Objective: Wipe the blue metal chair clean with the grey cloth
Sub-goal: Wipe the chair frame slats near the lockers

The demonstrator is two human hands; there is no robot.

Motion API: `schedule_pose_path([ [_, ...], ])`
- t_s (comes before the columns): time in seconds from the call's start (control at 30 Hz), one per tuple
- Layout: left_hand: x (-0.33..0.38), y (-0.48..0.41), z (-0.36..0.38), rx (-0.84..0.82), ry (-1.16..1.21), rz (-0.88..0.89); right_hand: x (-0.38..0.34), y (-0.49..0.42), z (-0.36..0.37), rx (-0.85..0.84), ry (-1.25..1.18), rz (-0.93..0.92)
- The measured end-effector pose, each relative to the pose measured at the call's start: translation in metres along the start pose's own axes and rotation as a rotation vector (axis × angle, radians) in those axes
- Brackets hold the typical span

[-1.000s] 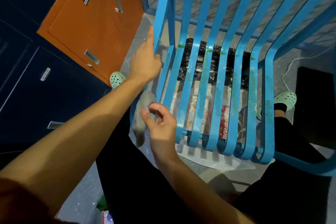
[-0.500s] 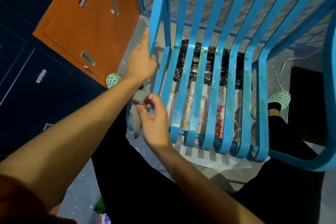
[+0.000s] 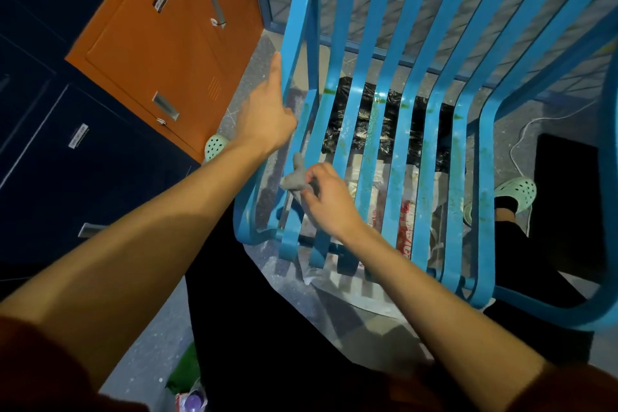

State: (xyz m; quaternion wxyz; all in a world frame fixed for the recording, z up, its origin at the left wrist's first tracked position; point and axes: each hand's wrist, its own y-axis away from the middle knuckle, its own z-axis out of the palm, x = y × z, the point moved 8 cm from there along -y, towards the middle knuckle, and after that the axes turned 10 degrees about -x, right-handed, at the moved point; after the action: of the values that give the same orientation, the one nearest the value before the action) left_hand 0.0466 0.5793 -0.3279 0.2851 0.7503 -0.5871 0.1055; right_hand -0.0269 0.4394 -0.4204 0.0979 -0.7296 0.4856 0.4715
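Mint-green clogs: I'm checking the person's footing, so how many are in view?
2. One clog sits left of the blue chair, at the foot of the orange cabinet; the other shows on the right, past the seat's outer slats. None seems hidden.

Your left arm reaches forward, forearm bare, and your left hand [image 3: 267, 114] lies against the outer bar of the blue chair [image 3: 297, 20]. Its forefinger runs straight up along the bar, and its other fingers are hidden. Just below and to the right of it, your right hand [image 3: 329, 202] shows its back. Its fingers are curled, pinching the bunched grey cloth [image 3: 295, 179] at the fingertips.
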Motion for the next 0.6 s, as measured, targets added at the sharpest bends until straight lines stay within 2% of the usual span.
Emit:
schedule_pose_path([
  [0.13,0.001,-0.001,0.0,-0.004,-0.026,-0.012,0.007,-0.015,0.038,-0.126,0.174,-0.052],
  [0.23,0.003,-0.001,-0.002,0.019,-0.115,-0.002,0.016,0.015,0.068,-0.18,0.139,-0.076],
  [0.3,0.006,-0.004,-0.003,0.028,-0.168,0.003,0.017,0.045,0.089,-0.272,0.206,-0.237],
  [0.37,0.009,-0.01,-0.004,0.029,-0.177,0.009,0.025,0.057,0.093,-0.284,0.277,-0.362],
  [0.43,0.011,-0.015,-0.005,0.029,-0.16,0.017,0.029,0.041,0.077,-0.274,0.335,-0.344],
  [0.6,0.013,-0.019,-0.006,0.021,-0.163,0.0,0.037,-0.045,0.02,-0.196,0.221,-0.126],
])
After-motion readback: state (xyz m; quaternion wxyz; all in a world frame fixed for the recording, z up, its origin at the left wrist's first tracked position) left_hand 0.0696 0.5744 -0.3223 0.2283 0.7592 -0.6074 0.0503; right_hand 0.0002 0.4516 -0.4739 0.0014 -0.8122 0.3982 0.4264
